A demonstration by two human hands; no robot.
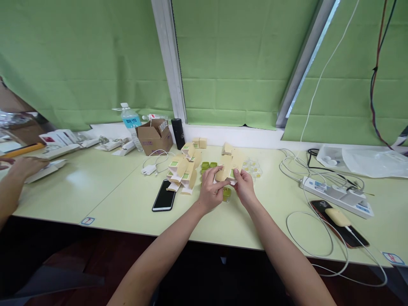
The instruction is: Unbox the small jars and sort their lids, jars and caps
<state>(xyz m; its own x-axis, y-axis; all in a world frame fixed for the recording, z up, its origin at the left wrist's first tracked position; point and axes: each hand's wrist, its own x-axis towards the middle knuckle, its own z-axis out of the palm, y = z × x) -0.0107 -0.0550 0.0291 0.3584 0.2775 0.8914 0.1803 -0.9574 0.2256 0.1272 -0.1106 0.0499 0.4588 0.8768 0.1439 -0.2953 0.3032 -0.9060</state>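
Between my two hands is a small, partly unfolded cream cardboard box [227, 167] with a green label. My right hand [245, 188] grips its right side, thumb pressed flat near the label. My left hand [211, 191] pinches its left side, with the index finger stretched across the lower edge. Just below the hands stands a small green-lidded container [226, 194]. More green containers [205, 165] sit behind my left hand, partly hidden. Clear small containers with yellowish centres [253, 168] lie beyond my right hand. Several open cream boxes [182, 169] are piled to the left.
A black phone [164, 196] lies left of my hands. Behind it are a charger [148, 169], a brown carton [154, 137], a water bottle [130, 121] and a black flask [178, 133]. Cables, a power strip [338, 196] and another phone occupy the right. A co-worker's hand [27, 166] is at far left.
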